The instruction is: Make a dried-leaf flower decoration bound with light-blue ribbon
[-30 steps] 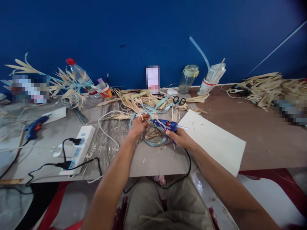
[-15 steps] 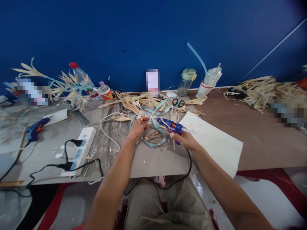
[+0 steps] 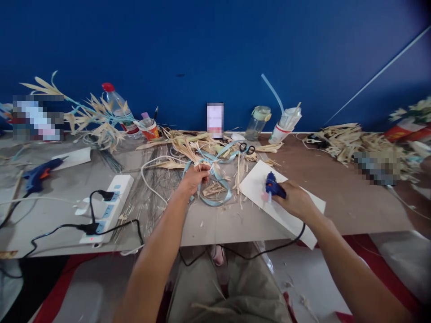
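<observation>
My right hand [image 3: 296, 199] is closed round the handle of a blue hot glue gun [image 3: 272, 185], held over a white sheet [image 3: 256, 181] on the table's right half. A clear glue stick pokes out of the gun's back end. At the middle of the table, my left hand [image 3: 195, 178] pinches a small bundle of pale dried husk strips [image 3: 193, 154], fingertips together. Light blue ribbon [image 3: 222, 197] curls beside and below those fingers. Just beyond lie black-handled scissors [image 3: 247, 148] among more husk.
To the left are a white power strip [image 3: 109, 208] with black plugs, thin wires and a second glue gun [image 3: 38, 175]. Along the wall stand a red-capped bottle [image 3: 116, 105], a phone [image 3: 214, 119], a jar [image 3: 258, 123] and a paper cup [image 3: 281, 132]. More husk [image 3: 348, 139] lies right.
My right hand has drawn the glue gun away from the left fingers, to the right and over the white sheet, turning it. My left hand keeps its pinch at the same spot.
</observation>
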Action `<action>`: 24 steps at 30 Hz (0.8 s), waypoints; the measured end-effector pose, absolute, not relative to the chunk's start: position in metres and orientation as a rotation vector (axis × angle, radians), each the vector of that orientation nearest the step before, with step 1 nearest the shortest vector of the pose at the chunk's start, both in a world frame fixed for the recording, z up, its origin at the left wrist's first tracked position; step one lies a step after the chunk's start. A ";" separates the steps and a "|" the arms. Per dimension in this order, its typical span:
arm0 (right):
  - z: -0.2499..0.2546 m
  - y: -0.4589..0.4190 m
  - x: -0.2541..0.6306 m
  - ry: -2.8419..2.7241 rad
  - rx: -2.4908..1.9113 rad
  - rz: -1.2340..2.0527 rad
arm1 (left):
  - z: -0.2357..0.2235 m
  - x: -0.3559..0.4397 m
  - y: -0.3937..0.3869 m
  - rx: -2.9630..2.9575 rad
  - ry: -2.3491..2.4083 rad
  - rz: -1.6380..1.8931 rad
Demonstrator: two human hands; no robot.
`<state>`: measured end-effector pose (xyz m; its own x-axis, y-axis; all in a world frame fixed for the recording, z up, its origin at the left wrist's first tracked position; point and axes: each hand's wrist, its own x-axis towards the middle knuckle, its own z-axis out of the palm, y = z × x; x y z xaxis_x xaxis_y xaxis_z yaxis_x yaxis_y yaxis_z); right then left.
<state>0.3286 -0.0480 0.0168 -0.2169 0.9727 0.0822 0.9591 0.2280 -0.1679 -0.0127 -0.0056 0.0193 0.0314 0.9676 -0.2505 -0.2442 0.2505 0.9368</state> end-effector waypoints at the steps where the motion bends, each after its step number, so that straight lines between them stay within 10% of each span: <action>1: 0.014 -0.046 0.335 -2.376 -1.869 0.160 | 0.019 -0.013 -0.005 0.837 1.133 1.134; 24: 0.022 0.008 0.156 -2.647 -1.458 0.091 | 0.017 -0.013 -0.004 0.856 1.180 1.137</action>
<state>0.1563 0.0080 0.0221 -0.5298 0.8448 0.0744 0.8378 0.5350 -0.1092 -0.0132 -0.0036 0.0169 -0.0010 0.9681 -0.2506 -0.2147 0.2446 0.9456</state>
